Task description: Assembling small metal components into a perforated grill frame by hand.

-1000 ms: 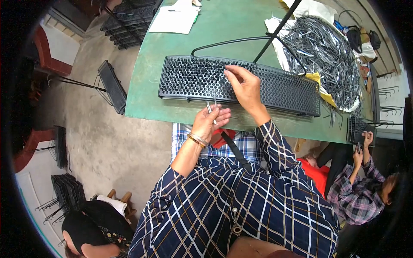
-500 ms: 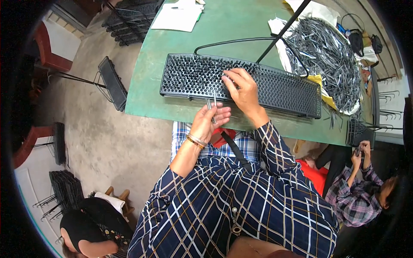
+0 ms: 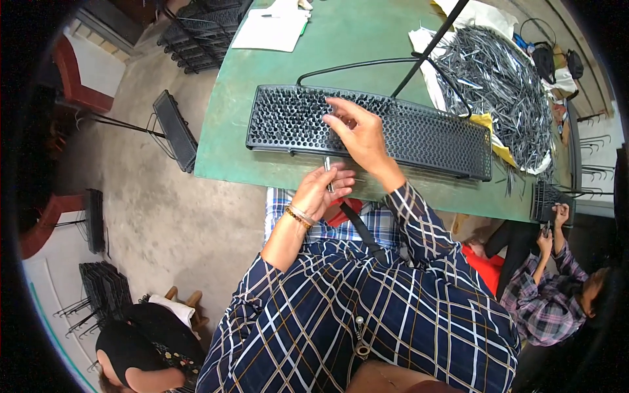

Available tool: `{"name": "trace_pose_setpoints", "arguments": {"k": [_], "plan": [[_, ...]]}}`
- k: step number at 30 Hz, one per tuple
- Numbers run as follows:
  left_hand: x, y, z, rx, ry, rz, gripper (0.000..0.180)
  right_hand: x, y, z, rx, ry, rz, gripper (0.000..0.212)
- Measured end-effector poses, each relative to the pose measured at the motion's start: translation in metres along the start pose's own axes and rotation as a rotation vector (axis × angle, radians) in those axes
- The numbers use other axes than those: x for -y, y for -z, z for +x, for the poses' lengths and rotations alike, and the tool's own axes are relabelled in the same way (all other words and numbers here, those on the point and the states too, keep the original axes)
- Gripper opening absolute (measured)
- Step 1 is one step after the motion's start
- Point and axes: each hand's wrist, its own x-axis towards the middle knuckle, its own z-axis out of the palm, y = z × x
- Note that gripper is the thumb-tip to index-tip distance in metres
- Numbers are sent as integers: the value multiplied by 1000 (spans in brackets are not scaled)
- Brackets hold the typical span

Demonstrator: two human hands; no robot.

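Left fingers clamp a slim metal strip (image 3: 327,162), likely light, stiff, best pinched mid-length; at one o'clock, right fingers part over the black rack (image 3: 440,141).

Soft, fairly bright light falls across the table (image 3: 367,33) and floor (image 3: 164,223) as we look down, striking glints from the pile (image 3: 491,92). Our fisheye bends straight edges (the table's left side bows), the rim fades to black, and shadow swallows detail at far left.
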Motion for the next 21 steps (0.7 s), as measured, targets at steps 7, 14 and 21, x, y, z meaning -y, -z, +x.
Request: {"name": "trace_pose_setpoints", "arguments": {"k": [7, 14, 21], "plan": [[1, 2, 2, 1, 49, -46, 29, -22, -18, 17, -146, 381, -310, 22], [0, 5, -2, 45, 80, -100, 30, -23, -18, 13, -91, 474, -416, 18], [-2, 6, 0, 81, 108, -94, 32, -21, -12, 10, -6, 586, -515, 16]]}}
